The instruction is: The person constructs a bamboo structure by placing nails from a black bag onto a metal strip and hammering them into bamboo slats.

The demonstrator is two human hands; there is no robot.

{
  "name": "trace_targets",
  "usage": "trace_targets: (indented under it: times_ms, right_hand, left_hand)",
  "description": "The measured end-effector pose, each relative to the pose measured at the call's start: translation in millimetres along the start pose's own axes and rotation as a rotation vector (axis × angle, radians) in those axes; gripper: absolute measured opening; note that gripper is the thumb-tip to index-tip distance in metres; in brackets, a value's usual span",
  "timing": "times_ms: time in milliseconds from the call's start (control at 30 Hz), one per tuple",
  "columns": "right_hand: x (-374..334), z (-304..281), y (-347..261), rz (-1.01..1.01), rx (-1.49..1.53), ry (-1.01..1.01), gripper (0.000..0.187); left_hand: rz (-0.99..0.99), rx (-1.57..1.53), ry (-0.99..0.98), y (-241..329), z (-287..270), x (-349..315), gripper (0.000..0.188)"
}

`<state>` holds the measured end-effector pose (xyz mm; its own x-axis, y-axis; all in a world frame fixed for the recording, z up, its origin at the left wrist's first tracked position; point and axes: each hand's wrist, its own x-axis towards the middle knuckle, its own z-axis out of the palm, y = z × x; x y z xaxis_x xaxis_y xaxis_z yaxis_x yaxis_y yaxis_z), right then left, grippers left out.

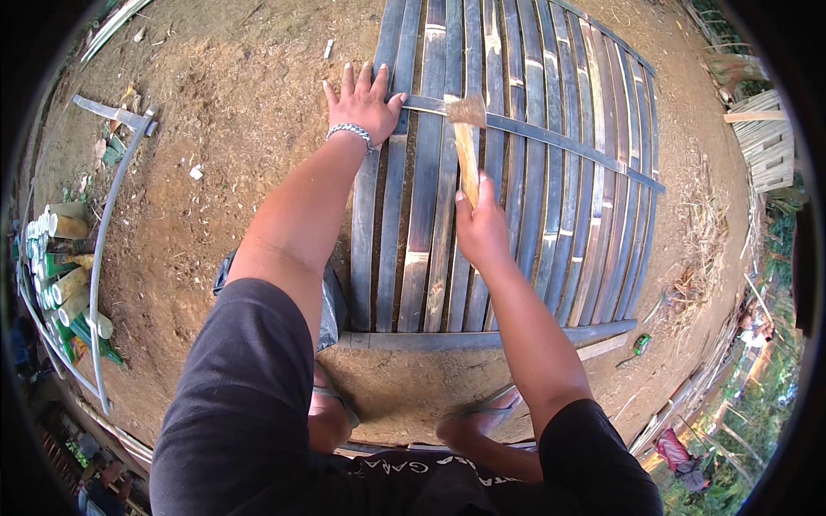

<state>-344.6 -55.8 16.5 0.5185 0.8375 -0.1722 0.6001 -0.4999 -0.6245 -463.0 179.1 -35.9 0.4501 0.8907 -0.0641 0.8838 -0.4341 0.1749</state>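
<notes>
A panel of dark bamboo slats (pixel 411 279) lies on the ground before me, with a narrow bamboo crosspiece (pixel 559 138) running over its middle. My left hand (pixel 363 110) rests flat with fingers spread at the panel's left edge, its thumb by the crosspiece's left end. In my right hand (pixel 483 225) is a hammer (pixel 467 159), gripped by its pale wooden handle. The hammer's head is smeared by motion, over the crosspiece just right of my left hand. Whether it touches the strip I cannot tell.
Another bamboo strip (pixel 482 339) spans the panel's near end, close to my feet. A dark plastic bag (pixel 332 311) lies by its left corner. Farther left are a long grey pole (pixel 105 232) and cut bamboo pieces (pixel 72 288). A small green object (pixel 641 344) sits at the right.
</notes>
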Motion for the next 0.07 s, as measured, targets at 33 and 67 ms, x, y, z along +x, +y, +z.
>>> trace_targets:
  times_ms: [33, 67]
  right_hand:
    - [4.6, -0.5, -7.4, 0.003, 0.017, -0.012, 0.050]
    - [9.5, -1.0, -12.7, -0.065, 0.077, 0.043, 0.052]
  left_hand:
    - [-0.005, -0.001, -0.002, -1.6, 1.6, -0.6, 0.070]
    - [-0.008, -0.003, -0.005, -2.5, 3.7, -1.3, 0.070]
